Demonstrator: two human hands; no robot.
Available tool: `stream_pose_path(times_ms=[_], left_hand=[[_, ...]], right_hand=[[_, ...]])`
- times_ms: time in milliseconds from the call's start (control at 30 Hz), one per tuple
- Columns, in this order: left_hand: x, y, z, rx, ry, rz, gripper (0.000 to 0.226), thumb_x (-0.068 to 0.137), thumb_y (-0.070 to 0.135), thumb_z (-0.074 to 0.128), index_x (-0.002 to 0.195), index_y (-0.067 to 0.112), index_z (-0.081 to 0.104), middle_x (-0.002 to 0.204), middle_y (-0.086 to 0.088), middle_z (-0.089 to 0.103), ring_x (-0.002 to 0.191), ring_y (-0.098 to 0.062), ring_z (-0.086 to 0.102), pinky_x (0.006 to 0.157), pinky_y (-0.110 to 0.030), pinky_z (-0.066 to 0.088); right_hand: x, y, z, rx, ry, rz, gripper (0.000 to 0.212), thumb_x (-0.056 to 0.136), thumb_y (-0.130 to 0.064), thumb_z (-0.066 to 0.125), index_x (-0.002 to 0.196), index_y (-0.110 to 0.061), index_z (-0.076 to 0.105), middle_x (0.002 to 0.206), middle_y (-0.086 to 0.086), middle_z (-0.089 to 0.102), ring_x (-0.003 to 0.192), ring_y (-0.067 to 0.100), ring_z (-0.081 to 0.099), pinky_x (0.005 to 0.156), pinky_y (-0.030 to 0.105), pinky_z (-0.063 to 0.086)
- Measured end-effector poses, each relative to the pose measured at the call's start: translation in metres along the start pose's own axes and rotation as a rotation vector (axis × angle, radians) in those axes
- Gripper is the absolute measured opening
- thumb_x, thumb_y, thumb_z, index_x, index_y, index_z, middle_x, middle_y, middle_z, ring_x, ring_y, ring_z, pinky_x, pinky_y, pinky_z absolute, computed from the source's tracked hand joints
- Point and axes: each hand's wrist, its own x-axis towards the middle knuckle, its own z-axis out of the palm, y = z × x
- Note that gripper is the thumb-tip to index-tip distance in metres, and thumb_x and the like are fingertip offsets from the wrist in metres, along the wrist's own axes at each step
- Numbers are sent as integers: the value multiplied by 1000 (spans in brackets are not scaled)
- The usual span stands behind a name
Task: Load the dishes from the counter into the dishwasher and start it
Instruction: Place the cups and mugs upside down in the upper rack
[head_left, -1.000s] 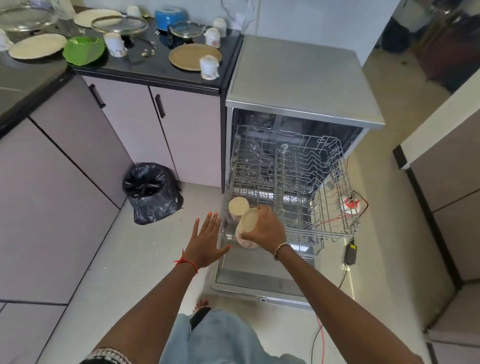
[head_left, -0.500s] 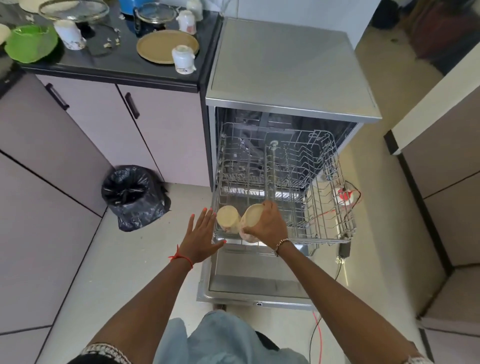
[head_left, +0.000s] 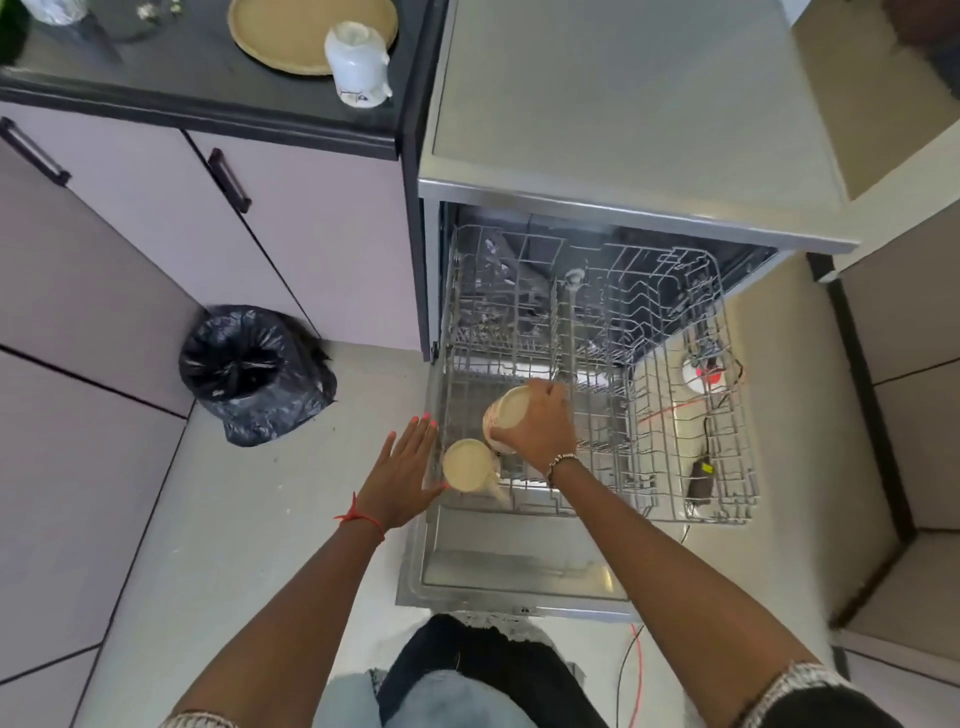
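your left hand (head_left: 402, 470) flat, fingers spread, holding nothing. seated cup (head_left: 467, 464) just right of it, in rack (head_left: 675, 415) front corner. your right hand (head_left: 537, 423) grips second cup (head_left: 506, 410), tilted, over rack. far beyond both hands: plate (head_left: 291, 31), white mug (head_left: 358, 62) on counter (head_left: 208, 98).

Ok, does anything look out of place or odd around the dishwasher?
Yes: loose red wires and a black adapter lie on the floor beside the open dishwasher, seen through the pulled-out rack. Nothing looks spilled or broken.

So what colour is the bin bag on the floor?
Black; the bin bag shows best in the head view.
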Motion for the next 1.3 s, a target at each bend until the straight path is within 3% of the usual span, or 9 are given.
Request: stream_pose_path(times_ms=[67,133,167,267,367,567,933,1067,1300], left_hand=[[8,-4,-1,27,-6,9,84,79,52,0,147,4,10,151,-6,-8,139,-23,-10,118,-45,13],[13,-6,-3,69,-5,13,70,85,36,14,140,-2,35,150,-14,25,138,-30,27,102,-50,40],[16,-7,-2,70,-10,15,63,87,30,19,135,-2,43,145,-16,37,131,-31,40,95,-50,47],[22,-12,4,46,-19,17,57,87,23,24,133,-2,46,140,-16,46,126,-31,47,90,-50,47],[25,-18,14,2,2,40,56,91,24,24,138,-2,37,144,-15,40,133,-29,32,97,-51,39],[25,-20,28,-117,23,4,59,89,41,1,142,16,-8,149,4,-10,138,-16,-12,111,-37,-3],[26,-17,33,-104,25,-45,61,86,41,-3,142,17,-10,149,6,-12,136,-14,-16,112,-34,-2],[24,-8,28,-80,-1,-95,55,97,31,8,148,12,-3,157,-2,0,145,-19,-1,118,-42,13],[6,9,3,49,61,-191,55,101,20,31,149,10,6,157,-6,9,145,-20,7,117,-37,11]], right_hand=[[17,-4,10,-40,-37,0,86,65,-41,80,131,-9,35,132,14,33,119,31,41,95,37,43],[32,-7,20,-56,-63,3,88,65,-42,79,132,-8,34,133,15,31,120,33,41,96,38,43],[38,-9,26,-54,-76,9,88,65,-41,79,132,-7,33,135,16,30,121,34,41,95,39,45],[52,-12,45,-83,-117,28,90,68,-41,78,135,-6,30,141,17,24,125,36,38,94,42,46],[64,-13,64,-101,-172,41,89,70,-41,77,137,-8,28,145,18,19,128,36,35,93,42,46],[74,-16,85,-137,-245,10,91,73,-39,75,140,-7,22,140,22,25,126,39,33,93,45,46],[74,4,87,27,-402,-52,98,74,-26,76,147,-15,10,151,15,2,136,40,12,107,49,28],[72,5,77,25,-411,-60,97,77,-29,73,148,-16,7,151,14,6,135,40,19,107,50,29],[47,-2,52,-139,-290,-242,84,86,-36,59,148,-15,5,148,13,20,134,34,26,103,48,37]])
